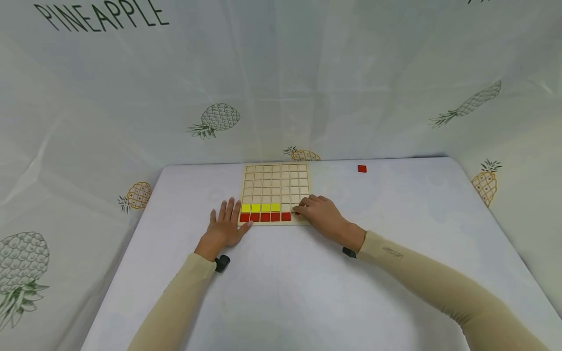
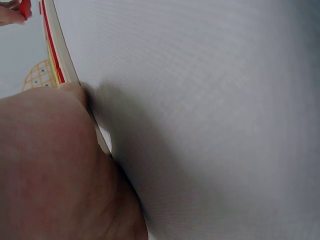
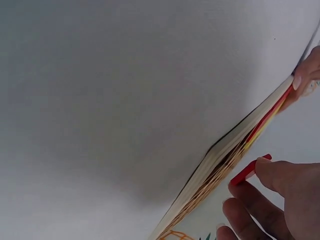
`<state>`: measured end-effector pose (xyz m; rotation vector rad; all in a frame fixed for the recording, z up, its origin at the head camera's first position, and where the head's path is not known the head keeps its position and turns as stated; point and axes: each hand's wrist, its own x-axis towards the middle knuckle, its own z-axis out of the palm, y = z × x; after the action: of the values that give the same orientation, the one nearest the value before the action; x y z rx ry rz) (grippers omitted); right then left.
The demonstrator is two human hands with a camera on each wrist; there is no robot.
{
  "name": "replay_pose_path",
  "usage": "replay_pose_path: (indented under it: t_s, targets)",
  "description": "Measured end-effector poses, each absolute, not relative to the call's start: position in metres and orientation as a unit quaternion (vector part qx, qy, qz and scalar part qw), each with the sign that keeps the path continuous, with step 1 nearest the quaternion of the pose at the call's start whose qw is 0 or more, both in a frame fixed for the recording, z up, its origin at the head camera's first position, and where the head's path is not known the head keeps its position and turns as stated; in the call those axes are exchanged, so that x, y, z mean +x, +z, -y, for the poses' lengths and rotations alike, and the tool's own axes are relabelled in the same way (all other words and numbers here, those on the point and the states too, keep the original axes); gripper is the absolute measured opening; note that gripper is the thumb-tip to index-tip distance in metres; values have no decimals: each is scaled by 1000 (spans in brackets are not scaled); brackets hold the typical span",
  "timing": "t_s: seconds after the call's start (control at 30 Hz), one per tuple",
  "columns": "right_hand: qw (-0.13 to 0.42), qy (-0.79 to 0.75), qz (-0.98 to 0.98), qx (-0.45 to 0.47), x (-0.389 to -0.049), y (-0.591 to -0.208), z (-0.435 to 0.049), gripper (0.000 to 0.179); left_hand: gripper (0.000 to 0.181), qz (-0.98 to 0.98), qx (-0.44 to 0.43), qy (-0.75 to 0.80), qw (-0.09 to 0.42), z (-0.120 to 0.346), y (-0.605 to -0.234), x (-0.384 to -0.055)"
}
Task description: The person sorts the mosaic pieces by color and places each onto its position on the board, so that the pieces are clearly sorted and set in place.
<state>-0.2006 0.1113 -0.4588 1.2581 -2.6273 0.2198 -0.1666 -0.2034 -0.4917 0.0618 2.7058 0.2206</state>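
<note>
A pale wooden grid board (image 1: 275, 183) lies on the table, with a row of red square tiles (image 1: 265, 217) along its near edge and a shorter row of yellow tiles (image 1: 261, 208) just behind. My left hand (image 1: 225, 228) rests with fingers spread at the board's near left corner, its thumb on the edge. Over the near right part of the board, my right hand (image 1: 324, 217) pinches a red tile (image 3: 245, 172) between thumb and fingers. In the right wrist view that tile is tilted and apart from the board; the head view hides it.
A single red tile (image 1: 362, 168) lies on the white table (image 1: 395, 204) toward the back right. Behind the table's far edge hangs a pale cloth (image 1: 351, 87) printed with pineapples. A small black wrist device (image 1: 222, 263) sits at my left cuff.
</note>
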Motion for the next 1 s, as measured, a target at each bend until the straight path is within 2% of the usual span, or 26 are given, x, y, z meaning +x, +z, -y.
replay_pose_path:
  t_s: [0.73,1.0]
  targets:
    - [84,59,907,408,-198,-466,-95,20,90,-976,23,94,194,201,-490,-163]
    - [76,65,908,407,-197,-462,-96,18,88,-973,26,100,206,198,-478,-158]
